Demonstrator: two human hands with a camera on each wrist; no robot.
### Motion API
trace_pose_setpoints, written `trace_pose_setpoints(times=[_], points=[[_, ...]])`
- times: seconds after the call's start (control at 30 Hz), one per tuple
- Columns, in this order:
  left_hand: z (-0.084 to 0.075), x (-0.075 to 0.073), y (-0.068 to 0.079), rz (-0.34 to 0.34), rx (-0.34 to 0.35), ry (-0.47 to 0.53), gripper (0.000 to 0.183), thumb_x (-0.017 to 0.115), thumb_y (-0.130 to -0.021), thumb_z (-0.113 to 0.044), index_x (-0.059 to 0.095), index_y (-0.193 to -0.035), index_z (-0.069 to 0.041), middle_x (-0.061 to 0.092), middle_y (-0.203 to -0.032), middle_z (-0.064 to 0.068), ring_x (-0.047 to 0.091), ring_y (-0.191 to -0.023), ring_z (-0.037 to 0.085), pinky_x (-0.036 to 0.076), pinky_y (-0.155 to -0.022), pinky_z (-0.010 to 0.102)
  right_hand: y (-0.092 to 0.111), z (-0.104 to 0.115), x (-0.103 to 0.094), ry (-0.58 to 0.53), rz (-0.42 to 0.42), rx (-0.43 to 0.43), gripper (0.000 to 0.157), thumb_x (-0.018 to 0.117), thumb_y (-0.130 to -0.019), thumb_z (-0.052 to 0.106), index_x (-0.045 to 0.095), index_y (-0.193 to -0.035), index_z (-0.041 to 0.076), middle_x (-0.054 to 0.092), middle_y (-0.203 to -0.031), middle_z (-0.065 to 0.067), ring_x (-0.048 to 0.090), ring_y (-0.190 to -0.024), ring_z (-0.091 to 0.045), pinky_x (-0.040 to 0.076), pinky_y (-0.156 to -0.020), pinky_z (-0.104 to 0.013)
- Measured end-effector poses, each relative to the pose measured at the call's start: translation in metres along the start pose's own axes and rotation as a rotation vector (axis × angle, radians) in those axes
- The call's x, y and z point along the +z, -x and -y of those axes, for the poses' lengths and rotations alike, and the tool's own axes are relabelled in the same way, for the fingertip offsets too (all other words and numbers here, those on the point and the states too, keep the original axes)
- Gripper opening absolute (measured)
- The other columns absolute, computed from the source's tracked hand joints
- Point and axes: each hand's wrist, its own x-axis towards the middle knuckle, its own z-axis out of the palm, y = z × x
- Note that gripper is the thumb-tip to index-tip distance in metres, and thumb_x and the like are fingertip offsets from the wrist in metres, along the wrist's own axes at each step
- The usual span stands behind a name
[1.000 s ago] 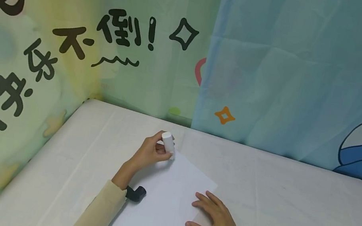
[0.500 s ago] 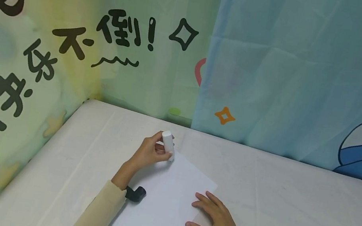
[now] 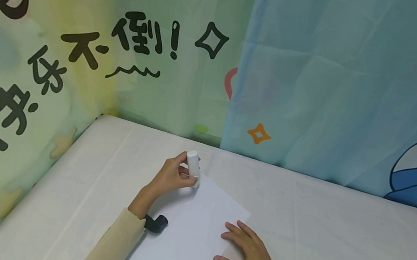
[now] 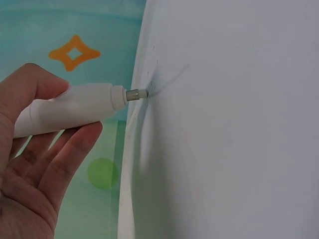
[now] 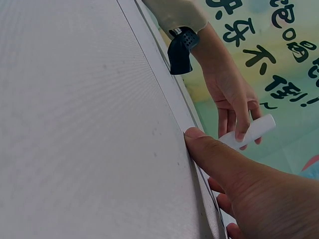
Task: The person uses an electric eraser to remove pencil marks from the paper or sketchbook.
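In the head view my left hand [image 3: 166,178] pinches a white electric eraser [image 3: 193,162] between thumb and fingers, tilted over the far left end of a sheet of white paper [image 3: 181,237]. The left wrist view shows the eraser's metal collet [image 4: 133,94] with a short pale tip right at the paper. Small dark specks [image 4: 152,74] and a faint grey streak [image 4: 174,78] lie by the tip. My right hand [image 3: 253,254] is spread at the paper's right edge, fingertips and thumb resting there and holding nothing.
The paper lies on a white-covered table [image 3: 338,246]. Printed cloth backdrops, green [image 3: 179,106] and blue [image 3: 323,99], stand behind and to the left. A black camera mount [image 3: 156,223] is strapped at the left wrist, over the paper.
The electric eraser in my left hand has shifted very slightly toward the near side, its tip lower in the head view. My right hand has stayed in place.
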Motion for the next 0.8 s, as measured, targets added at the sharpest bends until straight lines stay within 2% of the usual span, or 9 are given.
trace_pose_setpoints(times=[0.47,0.8], points=[[0.0007,-0.0002,-0.0001,0.0,-0.01,-0.019,0.046,0.073,-0.079,0.004,0.055,-0.121,0.004,0.063,-0.105,0.023,0.068,-0.082,0.029,0.058,-0.073,0.026,-0.0001,-0.0011,0.0007,-0.009,-0.002,-0.005,0.042,0.086,-0.069,0.042,0.071,-0.104,0.025,0.064,-0.129,0.006,0.049,-0.129,-0.027,0.046,-0.096,-0.055],[-0.0005,-0.0004,-0.0003,0.004,-0.004,0.062,0.044,0.07,-0.082,0.009,0.052,-0.122,0.006,0.06,-0.109,0.026,0.069,-0.09,0.037,0.058,-0.077,0.029,0.0003,-0.0015,0.0011,-0.003,-0.016,-0.025,0.041,0.086,-0.069,0.042,0.07,-0.104,0.026,0.064,-0.129,0.008,0.049,-0.129,-0.025,0.046,-0.095,-0.053]])
